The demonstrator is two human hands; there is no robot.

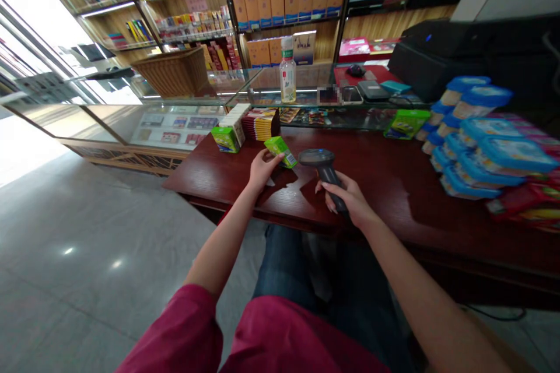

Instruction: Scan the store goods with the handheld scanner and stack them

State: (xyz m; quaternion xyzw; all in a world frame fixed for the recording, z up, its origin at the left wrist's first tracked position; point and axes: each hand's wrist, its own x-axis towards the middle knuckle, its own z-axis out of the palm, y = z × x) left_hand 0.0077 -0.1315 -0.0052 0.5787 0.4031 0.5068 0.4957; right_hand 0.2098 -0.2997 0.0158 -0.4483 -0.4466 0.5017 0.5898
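My left hand [262,170] is closed on a small green box [280,151], tilted just above the dark red wooden counter [367,169]. A printed label, perhaps a barcode, shows on the box's right end. In my right hand [345,195] is a dark grey barcode scanner [321,166], its handle in my fingers and its head turned left toward the box. Scanner and box are close but apart. Behind my left hand stand another green box [226,140], a row of white boxes [237,119] and a stack of dark red and yellow packs [261,123].
Blue-lidded tubs [481,151] are piled at the right, with red packages [531,201] in front and a green pack [406,123] to their left. A bottle [287,73] stands on the glass case behind. A wicker basket [175,73] sits at the back left.
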